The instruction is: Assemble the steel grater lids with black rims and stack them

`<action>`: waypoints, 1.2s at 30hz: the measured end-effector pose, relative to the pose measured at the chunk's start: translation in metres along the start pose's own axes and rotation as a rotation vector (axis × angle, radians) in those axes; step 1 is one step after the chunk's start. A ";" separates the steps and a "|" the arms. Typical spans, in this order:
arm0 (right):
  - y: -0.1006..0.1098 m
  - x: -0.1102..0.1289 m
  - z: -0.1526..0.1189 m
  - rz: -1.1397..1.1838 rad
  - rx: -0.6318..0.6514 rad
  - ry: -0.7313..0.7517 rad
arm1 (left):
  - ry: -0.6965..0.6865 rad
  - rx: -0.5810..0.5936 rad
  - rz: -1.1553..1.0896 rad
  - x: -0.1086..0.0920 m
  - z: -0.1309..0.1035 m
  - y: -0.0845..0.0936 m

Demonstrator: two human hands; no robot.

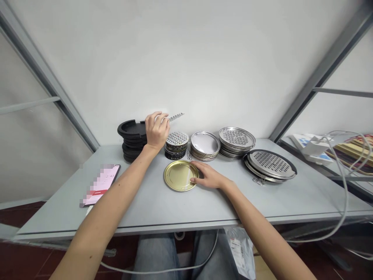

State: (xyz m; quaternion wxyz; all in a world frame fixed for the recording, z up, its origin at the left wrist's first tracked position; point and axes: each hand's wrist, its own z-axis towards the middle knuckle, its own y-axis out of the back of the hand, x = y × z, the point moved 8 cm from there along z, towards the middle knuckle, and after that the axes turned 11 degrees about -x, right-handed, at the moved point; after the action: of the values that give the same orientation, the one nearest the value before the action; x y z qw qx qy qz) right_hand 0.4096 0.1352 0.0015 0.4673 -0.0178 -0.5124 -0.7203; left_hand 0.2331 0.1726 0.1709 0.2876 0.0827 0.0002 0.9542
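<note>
My left hand (157,128) is raised above the back of the table, its fingers closed on a thin metal grater disc (176,116) seen nearly edge-on, with raised teeth along it. Most of that disc is hidden behind the hand. On the tabletop in front of me lies a round gold metal lid (180,177). My right hand (208,175) grips its right side, with the thumb over the rim and the fingers along the far edge. Just below the raised disc stands a stack of small round grater discs (177,139).
Black plastic rings (131,138) are stacked at the back left. Round metal lids (205,144) and larger grater discs (236,139) stand along the wall. An oval grater (271,164) lies at right. A phone (101,184) rests at left. White cables (345,190) hang over the right edge.
</note>
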 end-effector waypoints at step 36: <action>0.014 0.009 0.005 0.171 -0.101 -0.157 | 0.302 0.409 -0.547 -0.036 -0.118 0.071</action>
State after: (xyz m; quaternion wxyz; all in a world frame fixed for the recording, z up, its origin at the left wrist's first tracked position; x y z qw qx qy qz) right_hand 0.4121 0.1326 0.0185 0.4838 -0.1415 -0.5070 -0.6992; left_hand 0.2048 0.0995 0.0521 0.5060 -0.0063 0.2553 0.8238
